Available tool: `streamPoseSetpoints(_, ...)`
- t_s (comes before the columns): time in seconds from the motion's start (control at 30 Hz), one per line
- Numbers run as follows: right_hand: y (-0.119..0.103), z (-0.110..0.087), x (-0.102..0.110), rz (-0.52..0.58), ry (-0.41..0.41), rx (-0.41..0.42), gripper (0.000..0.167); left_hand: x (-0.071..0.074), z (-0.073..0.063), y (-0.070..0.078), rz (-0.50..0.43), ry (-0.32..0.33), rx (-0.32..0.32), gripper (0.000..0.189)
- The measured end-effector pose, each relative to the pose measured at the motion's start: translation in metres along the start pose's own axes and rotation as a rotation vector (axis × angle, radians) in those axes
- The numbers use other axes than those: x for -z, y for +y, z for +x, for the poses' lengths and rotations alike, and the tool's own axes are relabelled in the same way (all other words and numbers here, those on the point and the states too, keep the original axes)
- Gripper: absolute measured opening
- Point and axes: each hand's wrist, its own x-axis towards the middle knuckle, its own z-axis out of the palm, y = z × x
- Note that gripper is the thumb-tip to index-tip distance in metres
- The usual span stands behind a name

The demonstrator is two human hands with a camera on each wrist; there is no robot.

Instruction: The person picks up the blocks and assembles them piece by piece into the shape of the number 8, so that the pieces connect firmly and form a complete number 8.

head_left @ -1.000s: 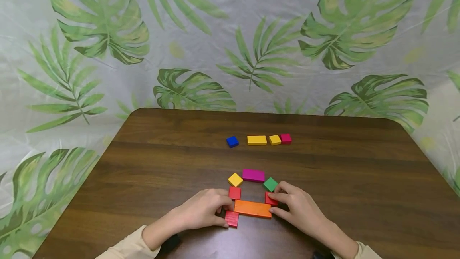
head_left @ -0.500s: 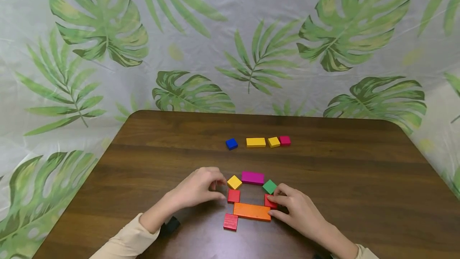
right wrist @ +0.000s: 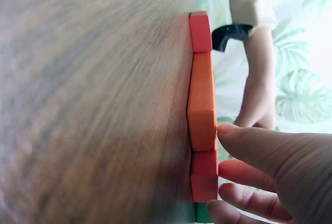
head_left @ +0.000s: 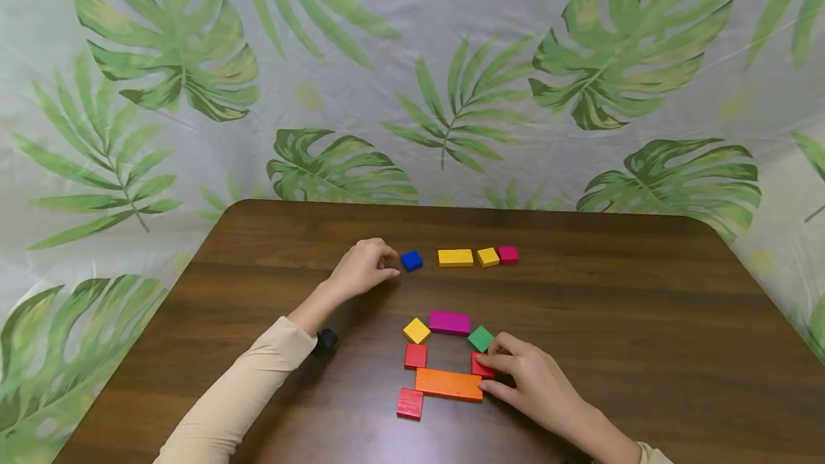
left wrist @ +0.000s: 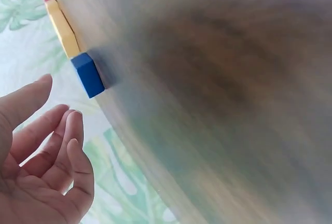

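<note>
My left hand hovers just left of a small blue block, fingers loosely bent and apart from it. In the left wrist view, the blue block lies beyond the fingertips. My right hand touches an arrangement of blocks: the thumb is at the right end of a long orange block, fingertips at a red block. A green block, purple block, yellow block and red block continue the ring. Another red block sits below the orange block's left end.
Right of the blue block lie a yellow rectangular block, a small yellow block and a crimson block. The brown wooden table meets a leaf-patterned cloth behind. Something black is at the left wrist.
My left hand has left the lower red block, passed the yellow block and moved up the table to beside the blue block. My right hand has stayed at the orange and red blocks.
</note>
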Motion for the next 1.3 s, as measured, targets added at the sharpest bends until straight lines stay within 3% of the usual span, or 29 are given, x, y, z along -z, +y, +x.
streamPoseSetpoints(0.3,0.001,-0.001,0.0,0.001,0.0,0.004,0.034,-0.014,0.03,0.001,0.023,-0.04,0.077,0.034)
streamPoseSetpoints(0.5,0.0,-0.002,-0.001,0.004,-0.009,-0.002,0.034,-0.022,0.037,0.006,0.081,-0.078,0.107,0.032)
streamPoseSetpoints(0.67,0.001,-0.001,-0.001,0.002,-0.001,0.001,0.033,-0.022,0.036,0.009,0.113,-0.067,0.117,0.029)
streamPoseSetpoints(0.93,0.001,0.001,0.001,-0.009,0.002,0.004,0.035,-0.013,0.02,0.003,0.074,-0.044,0.156,0.027)
streamPoseSetpoints(1.1,0.001,0.002,0.001,-0.007,-0.006,-0.003,0.035,-0.006,-0.002,0.0,-0.025,-0.031,0.202,0.027)
streamPoseSetpoints(1.3,-0.001,-0.001,0.0,0.004,0.01,0.01,0.034,-0.003,-0.029,-0.001,-0.058,-0.049,0.229,0.025)
